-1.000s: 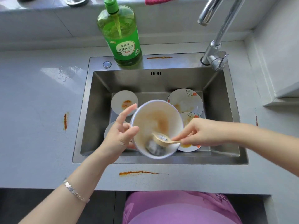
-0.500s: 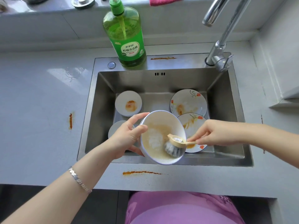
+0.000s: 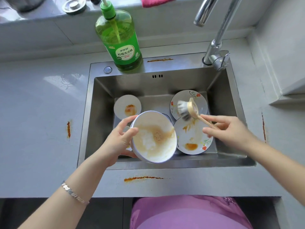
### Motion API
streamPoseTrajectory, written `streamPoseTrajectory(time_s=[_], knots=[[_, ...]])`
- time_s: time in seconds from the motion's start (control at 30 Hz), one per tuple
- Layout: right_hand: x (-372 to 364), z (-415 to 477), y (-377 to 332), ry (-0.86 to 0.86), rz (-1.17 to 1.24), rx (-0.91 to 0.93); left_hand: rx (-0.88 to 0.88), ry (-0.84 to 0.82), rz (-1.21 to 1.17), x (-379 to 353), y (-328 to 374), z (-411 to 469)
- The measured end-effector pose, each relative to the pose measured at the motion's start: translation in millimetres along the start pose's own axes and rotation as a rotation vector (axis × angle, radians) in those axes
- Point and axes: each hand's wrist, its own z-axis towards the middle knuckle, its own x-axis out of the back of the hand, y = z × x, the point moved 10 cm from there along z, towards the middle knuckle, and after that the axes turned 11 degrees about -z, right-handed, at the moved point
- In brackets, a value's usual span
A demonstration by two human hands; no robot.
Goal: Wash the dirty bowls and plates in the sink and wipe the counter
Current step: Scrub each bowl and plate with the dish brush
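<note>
My left hand grips the rim of a white bowl, tilted over the steel sink, its inside smeared with brown sauce and foam. My right hand pinches the wooden handle of a dish brush, lifted out of the bowl with its bristles over the plates. Two flowered plates lie in the sink: one at the back right, one sauce-stained in front of it. A small white dish with an orange stain sits at the back left.
A green dish soap bottle stands on the sink's back ledge, the faucet at the back right. Orange sauce streaks mark the counter left, front, back and right. A pink cloth lies on the sill.
My right hand lifted the brush out of the bowl and moved it up and right, over the plates. The bowl stays held in my left hand.
</note>
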Motion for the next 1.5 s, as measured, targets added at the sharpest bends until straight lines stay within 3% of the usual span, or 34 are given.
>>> streamPoseTrajectory(time_s=[0.1, 0.23, 0.47, 0.67, 0.8, 0.93, 1.0, 1.07, 1.2, 1.27, 1.4, 1.5], knots=[[-34.0, 2.7, 23.3, 0.001, 0.313, -0.161, 0.008, -0.071, -0.015, -12.6, 1.6, 0.1], [-70.4, 7.1, 27.7, -0.122, 0.480, -0.212, -0.025, -0.161, 0.019, -29.3, 17.9, 5.5], [-59.9, 10.2, 32.9, 0.108, 0.620, -0.307, -0.193, -0.068, 0.101, -35.4, 59.1, 18.0], [-61.8, 8.8, 28.7, 0.234, 0.835, -0.371, -0.361, -0.035, -0.247, -66.0, 22.3, -4.4], [-68.7, 7.6, 13.4, 0.208, 0.874, -0.311, -0.440, 0.107, -0.456, -72.3, 14.9, -10.9], [-51.1, 2.4, 12.3, 0.213, 0.726, -0.248, -0.415, 0.157, -0.588, -52.3, 24.2, -11.8], [-20.1, -1.8, 15.1, 0.300, 0.522, -0.181, -0.356, 0.179, -0.520, -37.0, 22.1, -11.7], [5.5, -4.5, 3.5, 0.282, 0.247, -0.065, -0.325, 0.165, -0.421, -26.7, 22.8, -13.1], [-28.8, -10.1, -28.4, -0.200, -0.373, 0.106, -0.280, 0.080, -0.236, -29.3, 25.8, -16.9], [-59.0, -16.2, -33.5, -0.408, -0.395, 0.106, -0.254, 0.036, -0.182, -36.6, 23.4, -17.5], [-67.3, -20.6, -30.2, -0.599, -0.256, 0.016, -0.150, -0.020, -0.163, -37.6, 11.6, -17.4], [-50.1, -18.5, -20.8, -0.653, -0.465, 0.013, -0.100, -0.074, -0.101, -31.6, 8.9, -20.6]])
